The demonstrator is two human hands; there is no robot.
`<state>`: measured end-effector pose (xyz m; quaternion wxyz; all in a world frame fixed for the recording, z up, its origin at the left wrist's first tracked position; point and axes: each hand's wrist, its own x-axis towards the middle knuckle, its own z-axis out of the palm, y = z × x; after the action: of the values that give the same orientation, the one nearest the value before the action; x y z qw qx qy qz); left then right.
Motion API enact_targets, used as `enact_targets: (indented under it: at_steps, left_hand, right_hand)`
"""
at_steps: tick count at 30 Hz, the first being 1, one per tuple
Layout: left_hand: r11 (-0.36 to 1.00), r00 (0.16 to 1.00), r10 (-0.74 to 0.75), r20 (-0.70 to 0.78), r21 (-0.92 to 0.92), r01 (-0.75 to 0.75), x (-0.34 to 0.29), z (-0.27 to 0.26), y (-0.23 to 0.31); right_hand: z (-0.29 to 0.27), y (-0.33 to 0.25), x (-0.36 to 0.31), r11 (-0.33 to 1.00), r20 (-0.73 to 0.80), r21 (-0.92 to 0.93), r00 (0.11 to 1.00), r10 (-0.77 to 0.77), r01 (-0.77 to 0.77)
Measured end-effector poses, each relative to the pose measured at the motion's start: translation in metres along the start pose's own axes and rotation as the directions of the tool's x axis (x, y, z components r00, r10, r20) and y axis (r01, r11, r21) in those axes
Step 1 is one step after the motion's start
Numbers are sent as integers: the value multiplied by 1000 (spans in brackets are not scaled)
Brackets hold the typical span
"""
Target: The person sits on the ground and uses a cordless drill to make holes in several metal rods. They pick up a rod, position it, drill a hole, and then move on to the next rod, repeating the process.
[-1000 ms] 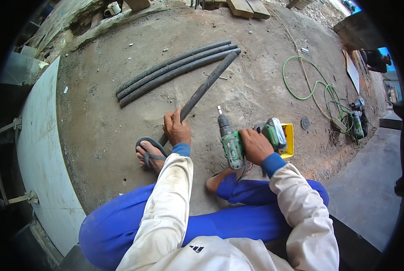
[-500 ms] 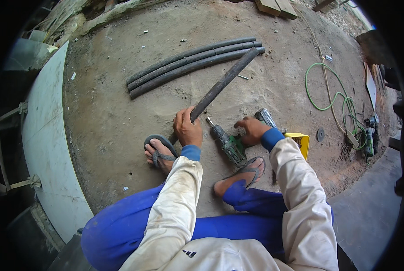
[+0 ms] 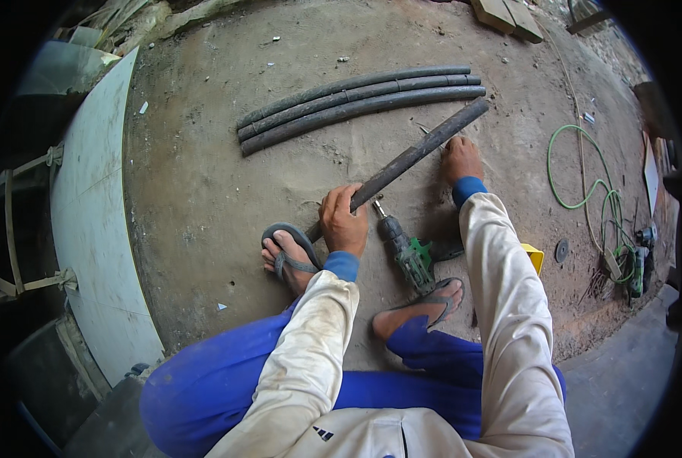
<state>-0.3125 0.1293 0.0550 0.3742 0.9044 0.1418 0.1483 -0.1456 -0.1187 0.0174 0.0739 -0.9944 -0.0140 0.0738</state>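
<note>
My left hand (image 3: 344,220) is closed around a dark, dirty pipe (image 3: 425,145), which slants up to the right from beside my left foot. Beyond the pipe's far half, my right hand (image 3: 463,160) is low to the ground, its fingers pinched at a thin metal rod (image 3: 423,129). Part of that rod and some fingertips are hidden by the pipe. Between my feet lies a green and black cordless drill (image 3: 411,256), a socket-like bit in its chuck. Three similar dark pipes (image 3: 356,107) rest side by side on the soil ahead.
A yellow container (image 3: 535,258) stands partly behind my right forearm, near a round disc (image 3: 561,250). Further right are a coiled green cord (image 3: 562,200) and a green angle grinder (image 3: 637,273). Wooden planks (image 3: 501,17) lie far off; a pale panel (image 3: 96,221) borders the left.
My right hand has moved from beside the drill, forward to the thin rod, and closed on it. My left hand keeps its hold on the pipe. The view has shifted left.
</note>
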Motion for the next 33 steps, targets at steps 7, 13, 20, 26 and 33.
enact_targets:
  at_steps: [7, 13, 20, 26, 33]
  left_hand:
    - [990, 992, 119, -35, -66, -121, -9, 7, 11]
    - [991, 992, 125, 10, -58, -124, -21, 12, 17]
    - [992, 994, 102, 28, -73, -100, -30, 13, 17]
    - [990, 993, 109, 33, -94, -106, -29, 14, 14]
    - [995, 969, -5, 246, -100, 30, -14, -1, 18]
  right_hand:
    - [-60, 29, -76, 953, -59, 192, 972, -227, 234]
    - [-114, 25, -144, 853, 84, 360, 897, -434, 379]
    - [-143, -46, -152, 743, -21, 574, 913, -407, 344]
    - [-138, -84, -122, 758, -165, 349, 832, -529, 551]
    - [-143, -91, -111, 817, -148, 315, 875, -461, 483]
